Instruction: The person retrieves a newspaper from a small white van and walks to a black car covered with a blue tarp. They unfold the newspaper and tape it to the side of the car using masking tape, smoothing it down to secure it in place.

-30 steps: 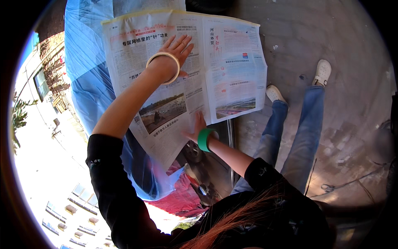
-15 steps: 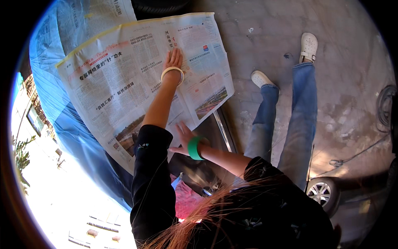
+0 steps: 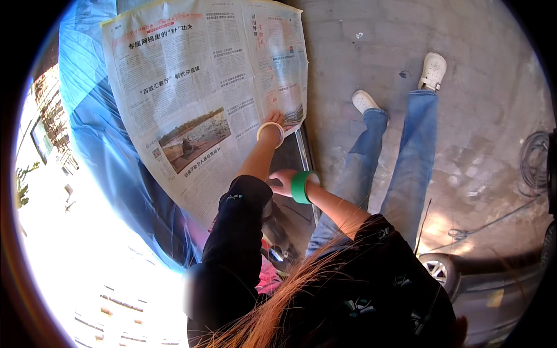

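A wide sheet of printed newspaper is spread over the dark glossy panel, and a yellowish strip runs along its far edge. My left hand lies flat on the paper's lower right, by a printed photo, fingers stretched out. Round that wrist hangs a cream ring like a roll of masking tape. Just nearer to me, my right hand hovers by the panel with fingers loosely bent and apart, and nothing shows in it. A green tape roll circles the right wrist.
Blue plastic sheeting drapes down on the left. A bright metal trim edges the panel. To the right are my legs in jeans on a grey paved floor, a coiled hose and a car wheel. Pink cloth shows below.
My left hand has slid from the paper's upper middle down toward its lower right edge. My right hand has moved slightly right and off the paper's edge. The view has shifted.
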Action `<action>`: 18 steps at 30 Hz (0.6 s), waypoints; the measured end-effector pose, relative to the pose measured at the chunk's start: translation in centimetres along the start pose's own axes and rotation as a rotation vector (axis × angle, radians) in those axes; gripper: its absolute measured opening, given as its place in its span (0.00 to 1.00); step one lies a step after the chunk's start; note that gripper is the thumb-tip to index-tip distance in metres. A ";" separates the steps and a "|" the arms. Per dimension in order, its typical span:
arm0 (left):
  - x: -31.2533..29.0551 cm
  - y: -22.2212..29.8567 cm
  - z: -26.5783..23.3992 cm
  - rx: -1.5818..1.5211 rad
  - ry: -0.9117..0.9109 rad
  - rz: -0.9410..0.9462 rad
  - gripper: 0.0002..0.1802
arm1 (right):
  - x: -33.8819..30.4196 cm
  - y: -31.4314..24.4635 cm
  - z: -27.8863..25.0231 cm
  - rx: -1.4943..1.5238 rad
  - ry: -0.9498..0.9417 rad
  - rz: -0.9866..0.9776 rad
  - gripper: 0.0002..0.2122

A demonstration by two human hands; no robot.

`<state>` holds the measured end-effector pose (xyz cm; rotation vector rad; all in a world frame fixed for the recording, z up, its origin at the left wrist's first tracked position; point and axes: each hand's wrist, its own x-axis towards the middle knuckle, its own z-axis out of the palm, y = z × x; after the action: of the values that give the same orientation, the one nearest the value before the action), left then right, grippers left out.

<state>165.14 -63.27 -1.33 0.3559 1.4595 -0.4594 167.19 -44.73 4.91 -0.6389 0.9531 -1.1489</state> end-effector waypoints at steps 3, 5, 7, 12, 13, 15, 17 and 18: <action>-2.6 1.5 0.0 -0.177 0.090 -0.144 0.27 | -2.9 -0.4 -3.1 -0.177 0.381 0.236 0.22; -3.5 3.4 1.5 -0.372 0.247 -0.337 0.25 | -3.7 0.0 -4.4 -0.160 0.450 0.190 0.22; -2.9 5.8 4.5 -0.662 0.359 -0.473 0.21 | -2.4 -0.5 -6.3 -0.117 0.523 0.111 0.21; -7.1 9.7 2.5 -0.997 0.808 -0.756 0.09 | 1.0 -1.2 -7.4 0.023 0.630 -0.116 0.14; -7.8 9.7 2.9 -1.070 0.871 -0.796 0.09 | 1.8 -2.0 -7.5 0.066 0.589 -0.147 0.14; -9.0 8.8 3.1 -1.210 0.998 -0.859 0.10 | 3.3 -3.2 -7.5 0.159 0.518 -0.196 0.13; -10.8 7.8 3.8 -1.333 1.007 -0.801 0.11 | 4.3 -5.0 -6.6 0.174 0.432 -0.244 0.09; -11.4 7.6 3.9 -1.445 1.024 -0.805 0.12 | 4.9 -5.6 -6.3 0.197 0.377 -0.247 0.09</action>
<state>171.73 -57.76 9.99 -1.3822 2.4823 0.3316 159.58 -50.89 5.12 -0.3922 1.0796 -1.6003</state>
